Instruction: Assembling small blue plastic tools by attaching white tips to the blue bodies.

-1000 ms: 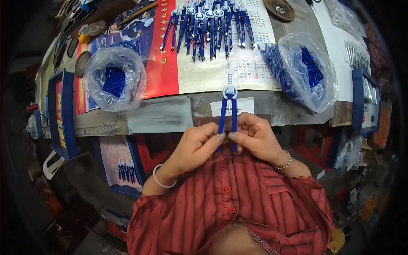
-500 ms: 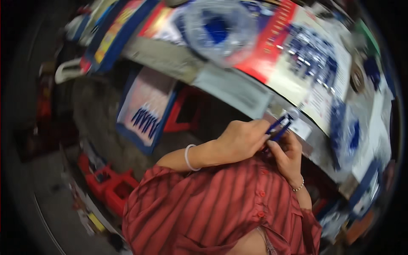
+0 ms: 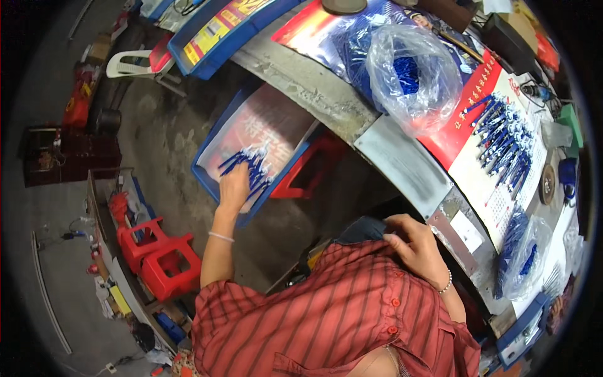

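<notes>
My left hand (image 3: 234,187) is reaching down into a blue tray (image 3: 217,135) lined with a printed sheet. Its fingers are closed at the edge of a heap of thin blue strips (image 3: 256,169) with whitish ends, apparently on one of them; the fingertips are partly hidden. My right hand (image 3: 418,247) hovers before my red striped shirt, beside the bench edge. Its fingers are loosely bent, the thumb stands apart from them, and nothing shows in it. Dark cloth (image 3: 360,230) lies close to its fingertips. More such strips (image 3: 504,144) are spread over a printed sheet on the bench.
A clear plastic bag (image 3: 433,75) with blue strips stands on the bench (image 3: 292,78); another bag (image 3: 531,257) lies at its right end. Red stools (image 3: 166,264) are at the lower left, with another (image 3: 314,166) beside the tray. A yellow-labelled blue bin (image 3: 226,31) sits at the upper left.
My left hand has left my right hand and moved left to the tray. The blue looped piece between the hands is gone from there. My right hand stays near the shirt.
</notes>
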### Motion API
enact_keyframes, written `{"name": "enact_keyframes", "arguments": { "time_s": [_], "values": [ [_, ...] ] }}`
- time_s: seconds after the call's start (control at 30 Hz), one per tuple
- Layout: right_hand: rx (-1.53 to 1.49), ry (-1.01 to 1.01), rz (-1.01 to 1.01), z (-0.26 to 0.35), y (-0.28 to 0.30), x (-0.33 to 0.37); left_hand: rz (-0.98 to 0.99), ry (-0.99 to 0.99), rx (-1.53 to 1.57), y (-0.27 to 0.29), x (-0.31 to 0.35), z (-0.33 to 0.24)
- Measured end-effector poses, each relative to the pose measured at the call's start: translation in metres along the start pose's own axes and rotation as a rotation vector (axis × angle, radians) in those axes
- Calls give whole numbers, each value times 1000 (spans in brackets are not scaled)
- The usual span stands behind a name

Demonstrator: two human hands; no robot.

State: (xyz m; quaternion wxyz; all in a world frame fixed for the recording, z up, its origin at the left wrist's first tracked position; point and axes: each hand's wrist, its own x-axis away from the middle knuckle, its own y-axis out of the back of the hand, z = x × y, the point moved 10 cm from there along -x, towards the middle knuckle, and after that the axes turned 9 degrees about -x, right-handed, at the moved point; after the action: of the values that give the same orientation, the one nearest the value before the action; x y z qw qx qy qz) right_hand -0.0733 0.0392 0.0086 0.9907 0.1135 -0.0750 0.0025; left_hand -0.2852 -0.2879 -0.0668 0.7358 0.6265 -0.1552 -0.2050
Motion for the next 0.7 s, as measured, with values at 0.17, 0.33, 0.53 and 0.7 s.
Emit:
{"name": "enact_keyframes", "arguments": {
  "time_s": [0.17,0.33,0.53,0.7],
  "values": [
    [50,-34,97,-2,-12,-6,62,-69,54,-39,25,7],
    [67,-36,113,-6,-17,-4,202,-38,47,-62,33,4],
    [176,32,168,-14,-23,2,226,-19,107,-73,41,7],
    [152,42,212,-16,-27,5,366,67,29,-89,55,28]
  ]
}}
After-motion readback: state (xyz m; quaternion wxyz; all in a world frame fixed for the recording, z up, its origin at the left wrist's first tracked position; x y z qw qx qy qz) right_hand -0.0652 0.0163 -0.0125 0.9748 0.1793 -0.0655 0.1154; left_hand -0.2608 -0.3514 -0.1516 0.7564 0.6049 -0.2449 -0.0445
